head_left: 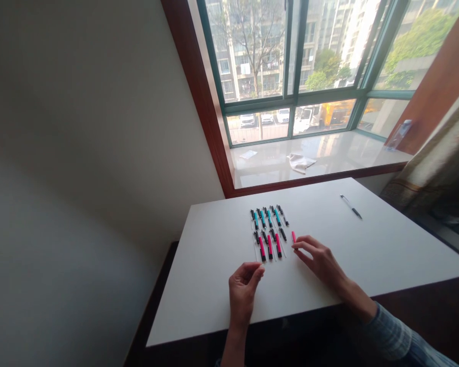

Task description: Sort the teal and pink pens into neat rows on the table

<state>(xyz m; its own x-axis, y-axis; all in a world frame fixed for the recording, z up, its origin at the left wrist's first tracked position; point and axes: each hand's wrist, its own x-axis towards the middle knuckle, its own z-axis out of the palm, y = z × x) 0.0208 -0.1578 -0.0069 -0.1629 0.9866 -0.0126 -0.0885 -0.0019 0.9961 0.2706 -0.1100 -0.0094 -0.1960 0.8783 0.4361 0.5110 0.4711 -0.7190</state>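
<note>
My right hand pinches a pink pen barrel by its lower end, just right of the rows of pen parts. My left hand is closed in a pinch at the near left of those rows; whatever its fingertips hold, if anything, is too small to make out. In the nearer row lie three pink barrels with black ends, with short black pieces and thin clear refills among them. Behind it, a second row has turquoise barrels alternating with dark pen parts.
The white table stands against a grey wall and a window sill. A clear pen with a dark grip lies at the table's far right. On the sill are a white cloth and a clear bottle. A curtain hangs at right.
</note>
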